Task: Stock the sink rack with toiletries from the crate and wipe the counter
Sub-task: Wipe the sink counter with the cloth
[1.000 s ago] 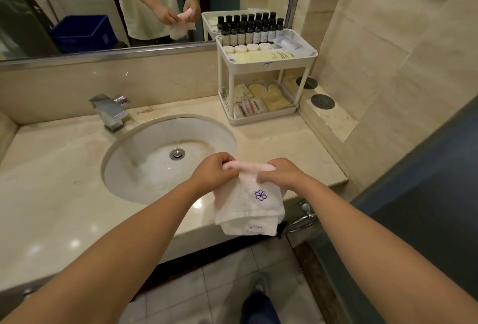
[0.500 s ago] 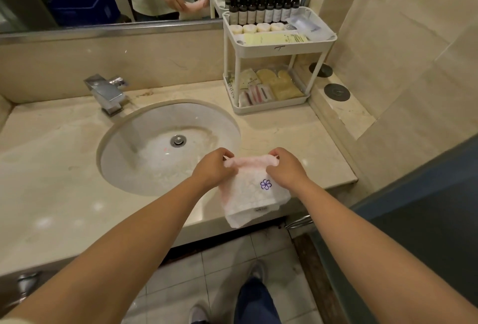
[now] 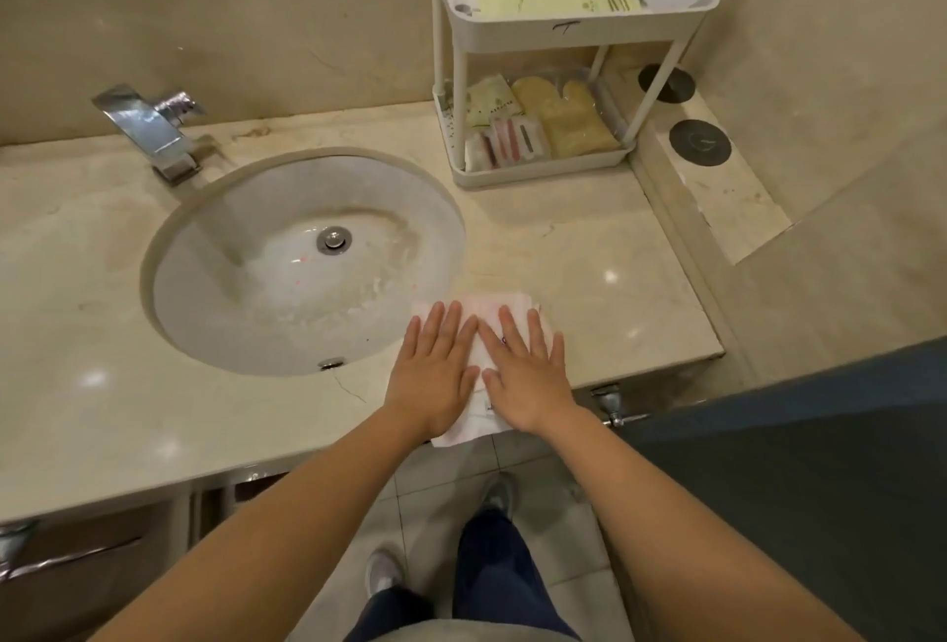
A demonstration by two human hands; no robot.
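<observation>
Cloth (image 3: pixel 481 307) flat just right of sink (image 3: pixel 230 303), long axis front to back, near end overhanging counter (image 3: pixel 620 293) edge, left hand (image 3: pixel 435 377) and right hand (image 3: pixel 530 380) pressing it, fingers straight.

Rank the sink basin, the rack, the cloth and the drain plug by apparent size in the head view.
1. sink basin and rack: too alike to separate
2. cloth, partly covered
3. drain plug

White-pink cloth (image 3: pixel 479 313); beige counter (image 3: pixel 604 252); white rack (image 3: pixel 579 29).
</observation>
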